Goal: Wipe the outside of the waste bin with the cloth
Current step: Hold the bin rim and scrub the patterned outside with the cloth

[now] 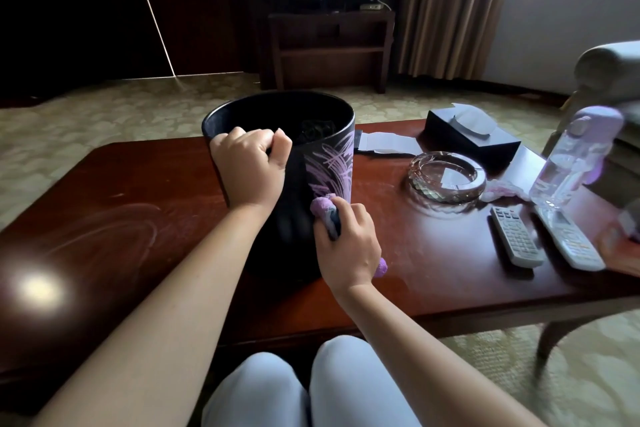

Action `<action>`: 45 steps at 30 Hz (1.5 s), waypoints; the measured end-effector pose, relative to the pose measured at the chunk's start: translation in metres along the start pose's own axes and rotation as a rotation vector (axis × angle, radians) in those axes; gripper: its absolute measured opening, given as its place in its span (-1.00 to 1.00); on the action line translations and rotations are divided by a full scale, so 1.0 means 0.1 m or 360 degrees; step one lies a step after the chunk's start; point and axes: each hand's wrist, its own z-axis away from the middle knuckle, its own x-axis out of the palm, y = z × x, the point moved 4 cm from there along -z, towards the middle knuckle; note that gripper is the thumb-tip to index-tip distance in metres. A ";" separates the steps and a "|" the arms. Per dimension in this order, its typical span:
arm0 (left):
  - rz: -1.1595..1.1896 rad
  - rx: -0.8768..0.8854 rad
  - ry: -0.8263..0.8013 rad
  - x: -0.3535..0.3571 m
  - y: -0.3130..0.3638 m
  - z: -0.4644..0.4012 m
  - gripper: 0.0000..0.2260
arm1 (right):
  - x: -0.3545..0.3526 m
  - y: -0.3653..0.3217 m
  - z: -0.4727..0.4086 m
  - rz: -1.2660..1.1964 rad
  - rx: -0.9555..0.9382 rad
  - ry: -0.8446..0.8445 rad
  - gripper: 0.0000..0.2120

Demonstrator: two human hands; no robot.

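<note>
Right hand [348,246]: fingers curled round a bunched purple cloth [325,215], pressing it to the near side wall of the black waste bin [294,218]. Left hand [249,166]: clenched over the bin's near rim, above. Bin stands on the wooden table [138,204]; glass ashtray [446,177] and two remotes [516,236] lie to the right.

Bare forearms without sleeves; pale light-blue trousers [346,388] cover both knees.

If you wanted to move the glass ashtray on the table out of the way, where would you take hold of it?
Grip the glass ashtray across its thick outer rim, from above. It sits flat on the table, low and round with faceted sides, so a span across the ring probably holds better than a pinch. Its near side looks clear, ahead of the remotes.
</note>
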 end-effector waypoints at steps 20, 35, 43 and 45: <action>-0.0017 0.0021 0.0010 0.00 0.01 0.00 -0.62 | -0.02 -0.10 -0.04 0.0030 -0.0153 0.0009 -0.72; 0.0012 0.0031 0.0019 -0.01 0.00 -0.01 -0.62 | -0.02 -0.16 -0.07 -0.0041 -0.0212 0.0034 -0.73; 0.0018 0.0026 0.0010 -0.01 -0.01 -0.01 -0.62 | -0.06 -0.21 -0.10 -0.0111 -0.0293 0.0019 -0.71; 0.0021 0.0024 0.0010 -0.01 -0.01 -0.01 -0.62 | -0.06 -0.21 -0.10 -0.0124 -0.0338 0.0011 -0.70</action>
